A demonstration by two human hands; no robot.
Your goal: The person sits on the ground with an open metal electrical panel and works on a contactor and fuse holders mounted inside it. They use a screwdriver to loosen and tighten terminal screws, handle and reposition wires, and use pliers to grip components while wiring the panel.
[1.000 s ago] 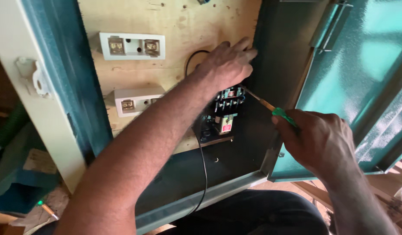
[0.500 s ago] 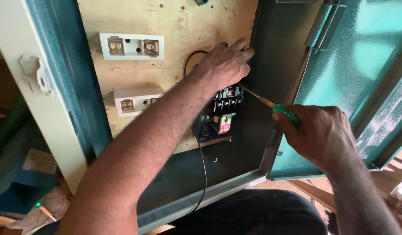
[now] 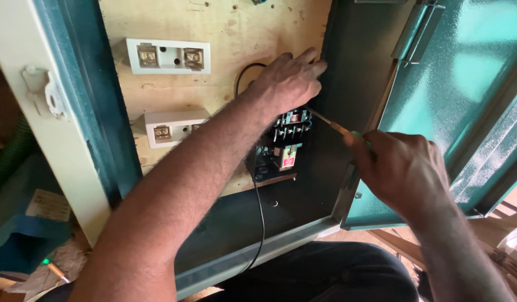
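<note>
Plywood backboard [image 3: 225,33], pale and knotty, fills teal metal cabinet [image 3: 102,128] with hammered-finish door [image 3: 471,95] swung open at right. Two white rectangular fuse holders [image 3: 168,56] on wood (brass clamps visible in upper one). Left hand [image 3: 289,81] lies flat on board, fingers spread, holding nothing, just above black contactor [image 3: 286,140]. Right hand [image 3: 401,170] wrapped tight around green-handled screwdriver [image 3: 339,128]; thin shaft reaches contactor's terminal row. Black cable [image 3: 260,223] hangs below.
</note>
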